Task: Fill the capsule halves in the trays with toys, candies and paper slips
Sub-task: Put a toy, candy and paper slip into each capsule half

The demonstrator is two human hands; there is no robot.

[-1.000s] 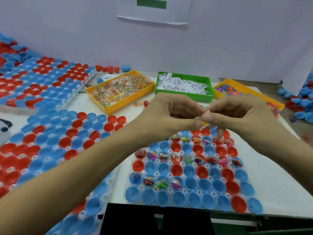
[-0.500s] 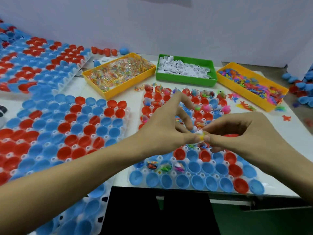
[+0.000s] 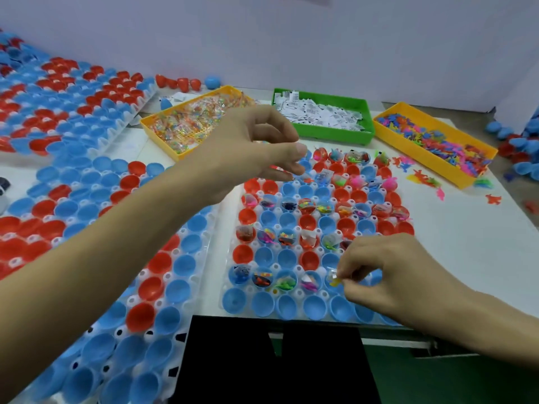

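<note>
Small pieces pinched over the tray (image 3: 230, 290).
My right hand (image 3: 388, 275) pinched a yellow toy (image 3: 335, 281), left hand (image 3: 250, 150) pinched something red; either could have dropped into the wrong capsule half.

Your tray (image 3: 230, 287) of red and blue capsule halves is lying flat at the table's near edge, alternate rows already holding toys and slips. Behind it, a yellow bin of wrapped candies (image 3: 198, 121), a green bin of paper slips (image 3: 320, 115) and a yellow bin of small plastic toys (image 3: 437, 138) are sitting side by side, loose toys lying beside the last.
</note>
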